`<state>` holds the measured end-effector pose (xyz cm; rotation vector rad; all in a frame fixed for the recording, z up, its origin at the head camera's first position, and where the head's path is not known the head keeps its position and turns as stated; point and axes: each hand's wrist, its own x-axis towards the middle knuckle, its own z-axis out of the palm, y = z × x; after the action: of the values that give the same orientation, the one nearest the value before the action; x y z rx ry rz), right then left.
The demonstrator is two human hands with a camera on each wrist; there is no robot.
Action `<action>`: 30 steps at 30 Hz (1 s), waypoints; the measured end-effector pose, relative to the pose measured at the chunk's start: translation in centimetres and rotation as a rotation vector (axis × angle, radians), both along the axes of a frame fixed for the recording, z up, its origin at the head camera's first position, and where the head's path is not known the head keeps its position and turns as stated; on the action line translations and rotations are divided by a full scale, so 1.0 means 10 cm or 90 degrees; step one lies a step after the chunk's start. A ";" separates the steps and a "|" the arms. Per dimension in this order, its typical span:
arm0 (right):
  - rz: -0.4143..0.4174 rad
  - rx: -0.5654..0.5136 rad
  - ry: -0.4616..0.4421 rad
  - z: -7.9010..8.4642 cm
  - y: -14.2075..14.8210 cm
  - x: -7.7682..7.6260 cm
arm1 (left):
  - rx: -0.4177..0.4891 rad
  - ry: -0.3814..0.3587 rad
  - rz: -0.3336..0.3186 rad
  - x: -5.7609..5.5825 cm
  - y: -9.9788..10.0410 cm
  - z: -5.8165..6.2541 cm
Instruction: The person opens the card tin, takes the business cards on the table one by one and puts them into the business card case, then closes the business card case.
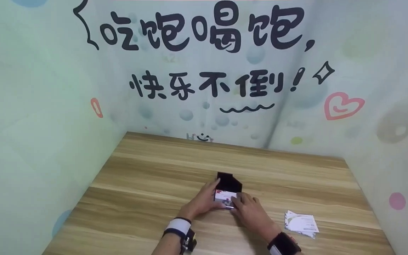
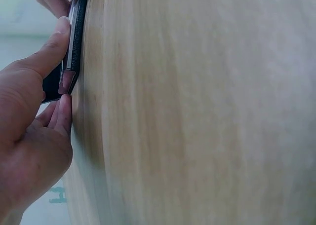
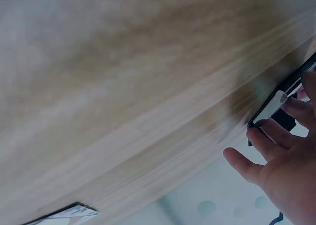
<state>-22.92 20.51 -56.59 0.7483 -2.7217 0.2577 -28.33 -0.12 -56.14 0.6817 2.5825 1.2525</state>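
A black card case (image 1: 229,183) stands with its flap folded back on the table, slightly right of the middle in the head view. A printed card (image 1: 225,194) with red and grey patches shows in its near part. My left hand (image 1: 201,202) grips the case's left side, thumb over the near edge; in the left wrist view its fingers reach the case's side and underside. At the right edge, my right hand (image 1: 253,213) holds the case between thumb and fingers, the thumb by the card. Its other fingers spread loosely in the right wrist view. The hands partly hide the case.
A small stack of white printed cards (image 1: 301,224) lies to the right of my right forearm. The wood-grain table (image 1: 136,198) is bounded by printed cloth walls (image 1: 204,117) at the back and sides.
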 end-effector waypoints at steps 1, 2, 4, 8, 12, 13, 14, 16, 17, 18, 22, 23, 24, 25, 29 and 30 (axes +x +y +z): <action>0.000 -0.001 0.002 0.00 0.00 0.01 | -0.001 -0.002 0.001 0.00 0.00 0.00; -0.002 0.001 0.001 0.00 0.00 0.02 | -0.003 -0.002 0.000 0.00 0.00 0.00; -0.007 0.009 -0.008 -0.01 -0.01 0.05 | -0.003 -0.005 0.000 0.00 0.00 -0.01; -0.020 0.028 -0.040 -0.01 -0.01 0.10 | -0.003 -0.015 0.002 0.00 0.00 -0.02; -0.021 0.030 -0.059 0.01 -0.01 0.14 | -0.011 -0.017 0.006 -0.01 0.00 -0.02; -0.020 0.031 -0.062 0.01 -0.01 0.15 | -0.011 -0.014 0.006 -0.01 0.01 -0.02; -0.020 0.031 -0.067 0.02 -0.01 0.15 | -0.013 -0.013 0.006 -0.01 0.01 -0.02; -0.024 0.028 -0.076 0.03 0.00 0.16 | -0.010 -0.007 0.006 -0.02 0.01 -0.02; -0.024 0.023 -0.074 0.05 0.01 0.16 | -0.009 -0.002 0.004 -0.02 0.02 -0.01; -0.024 0.016 -0.069 0.06 0.02 0.17 | -0.008 0.003 0.002 -0.03 0.02 -0.01; -0.029 -0.025 -0.025 0.11 0.06 0.24 | -0.007 0.018 -0.006 -0.02 0.04 -0.04; -0.030 -0.035 -0.013 0.13 0.08 0.26 | -0.007 0.018 -0.008 -0.02 0.04 -0.05; -0.033 -0.040 -0.002 0.14 0.09 0.29 | -0.006 0.016 -0.008 -0.01 0.03 -0.05; -0.035 -0.041 0.009 0.16 0.10 0.31 | -0.003 0.013 -0.007 -0.01 0.03 -0.06; -0.050 -0.049 0.042 0.28 0.15 0.38 | 0.002 -0.001 0.004 0.00 0.02 -0.05; -0.053 -0.052 0.049 0.31 0.17 0.39 | 0.004 -0.001 0.006 -0.01 0.02 -0.04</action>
<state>-18.97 22.18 -53.48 0.6080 -2.6450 0.3128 -28.46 0.10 -56.55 0.6691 2.5850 1.2632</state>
